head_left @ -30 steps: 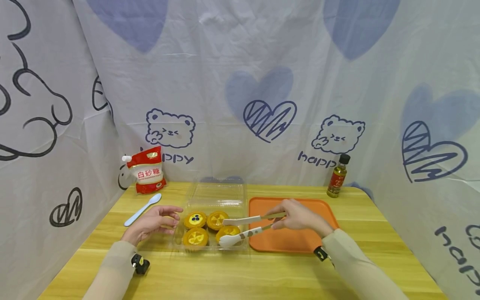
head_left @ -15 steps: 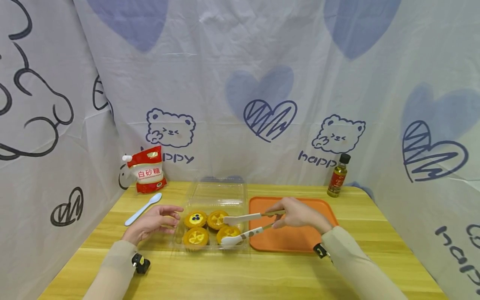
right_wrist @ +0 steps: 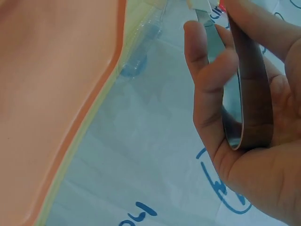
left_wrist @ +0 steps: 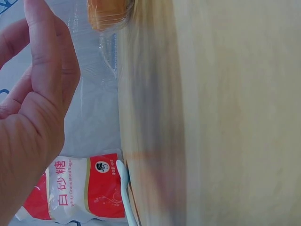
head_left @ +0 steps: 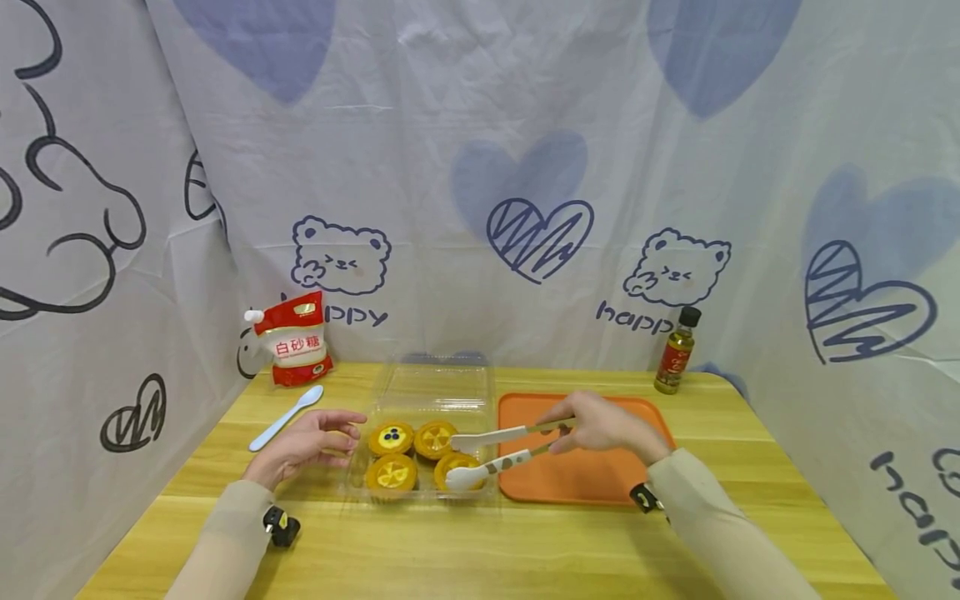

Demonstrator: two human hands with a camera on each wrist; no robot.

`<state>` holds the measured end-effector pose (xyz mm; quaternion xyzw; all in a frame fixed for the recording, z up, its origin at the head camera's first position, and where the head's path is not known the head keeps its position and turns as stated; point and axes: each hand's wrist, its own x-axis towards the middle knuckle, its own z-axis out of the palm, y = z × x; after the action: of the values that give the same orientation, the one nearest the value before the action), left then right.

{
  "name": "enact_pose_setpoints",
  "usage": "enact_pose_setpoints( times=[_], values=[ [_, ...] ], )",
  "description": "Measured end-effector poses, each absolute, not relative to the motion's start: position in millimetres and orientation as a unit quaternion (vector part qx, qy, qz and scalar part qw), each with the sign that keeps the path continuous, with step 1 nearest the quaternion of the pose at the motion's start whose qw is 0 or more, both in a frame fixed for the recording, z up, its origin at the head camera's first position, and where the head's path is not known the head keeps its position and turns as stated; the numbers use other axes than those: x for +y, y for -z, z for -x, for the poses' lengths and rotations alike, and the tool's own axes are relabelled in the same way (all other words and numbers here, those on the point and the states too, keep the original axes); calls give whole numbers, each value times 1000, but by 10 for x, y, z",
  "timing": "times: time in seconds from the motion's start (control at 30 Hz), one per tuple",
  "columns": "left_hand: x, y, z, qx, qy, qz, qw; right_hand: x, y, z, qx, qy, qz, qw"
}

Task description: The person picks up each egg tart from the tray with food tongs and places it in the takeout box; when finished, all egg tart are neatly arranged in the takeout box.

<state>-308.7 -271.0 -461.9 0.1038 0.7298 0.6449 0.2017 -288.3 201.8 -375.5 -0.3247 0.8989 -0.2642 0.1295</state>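
My right hand [head_left: 600,425] holds a pair of tongs [head_left: 491,437] by its metal handle, arms spread apart. The bent metal end of the tongs [right_wrist: 256,103] lies within the fingers in the right wrist view. Their white tips reach over a clear plastic box [head_left: 438,387] with its lid raised. Inside the box are several egg tarts, one topped with dark berries [head_left: 392,439]. The tips are at the front-right tart [head_left: 450,463], partly covering it; contact cannot be made out. Left of the box, my left hand [head_left: 303,443] hovers with loosely bent fingers, holding nothing.
An orange tray [head_left: 577,483] lies right of the box, under my right hand. A blue spoon [head_left: 285,419] and a red-and-white sugar bag [head_left: 300,346] are at the back left. A bottle of yellow liquid [head_left: 676,354] stands at the back right.
The tongs and my right hand have shifted slightly to the right, the lower tip moving across the front-right tart. My left hand has stayed in place.
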Motion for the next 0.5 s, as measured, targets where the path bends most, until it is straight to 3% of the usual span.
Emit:
enact_pose_setpoints(
  times=[0.3, 0.5],
  values=[
    [-2711, 4623, 3080, 734, -642, -102, 198, 1966, 3741, 2892, 912, 230, 323, 104],
    [-2712, 4620, 3081, 732, -643, -106, 200, 2025, 3767, 2884, 904, 254, 324, 116]
  ],
)
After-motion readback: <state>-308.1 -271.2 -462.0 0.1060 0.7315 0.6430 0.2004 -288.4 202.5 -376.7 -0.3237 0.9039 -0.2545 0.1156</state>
